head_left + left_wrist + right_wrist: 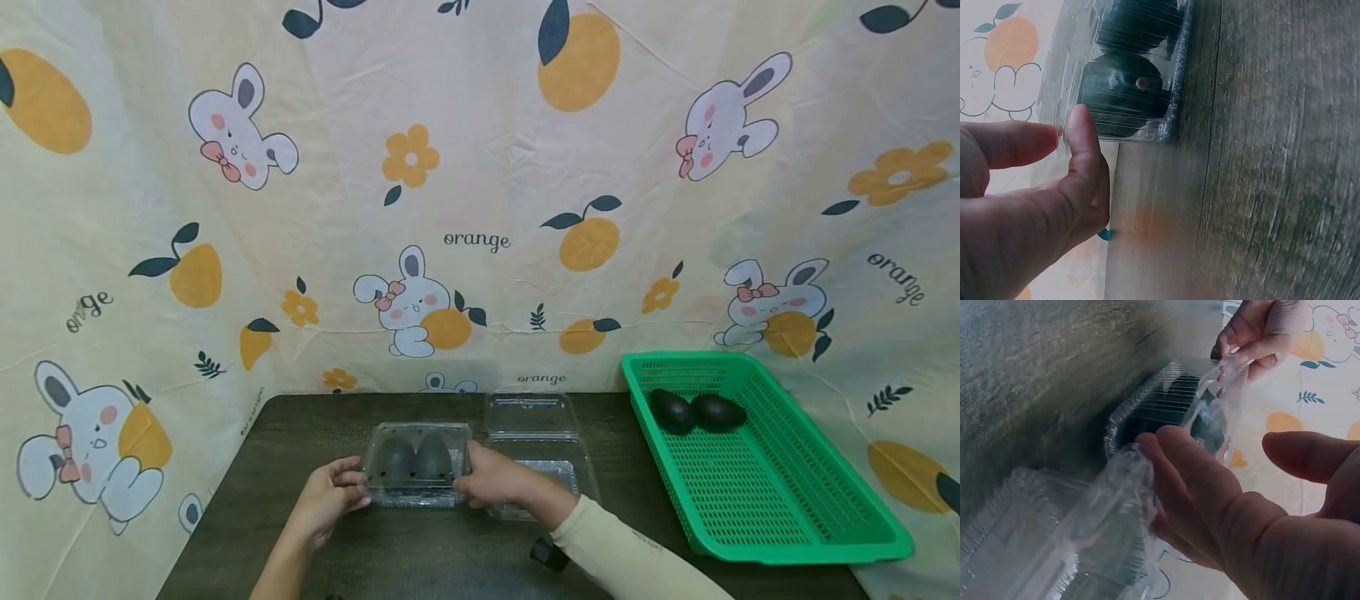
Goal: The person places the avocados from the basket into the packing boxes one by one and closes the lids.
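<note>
- The left hand (330, 497) is grasping the rim of a transparent plastic clamshell box (414, 501) at its left end, the rim pinched between the thumb and a finger.
- The right hand (501, 478) is at the opposite end of that box, its fingers (1200, 469) outstretched against the plastic; the right wrist view shows the thumb standing apart from them, so the hand is not clenched.
- The clamshell box sits between the two hands, with its lid lying over the contents; whether the lid is fastened cannot be told.
- Inside, just beyond the left fingertips, two dark green avocados (433, 458) lie side by side; in the left wrist view the nearer one shows a pale stem scar.
- Just beside the right hand, partly behind it, an unfolded clamshell container (585, 467) has its lid laid back on the far side.
- Well to the right of the right hand is a green slatted basket (750, 508), with two darker avocados (718, 412) touching at its far end.
- Near the right forearm's cream sleeve (637, 552) lies a small black object (549, 555), too indistinct to name.
- Beneath both hands is a dark wood-grain table (251, 483); beyond them hangs a bunny-and-orange printed cloth (510, 167).
</note>
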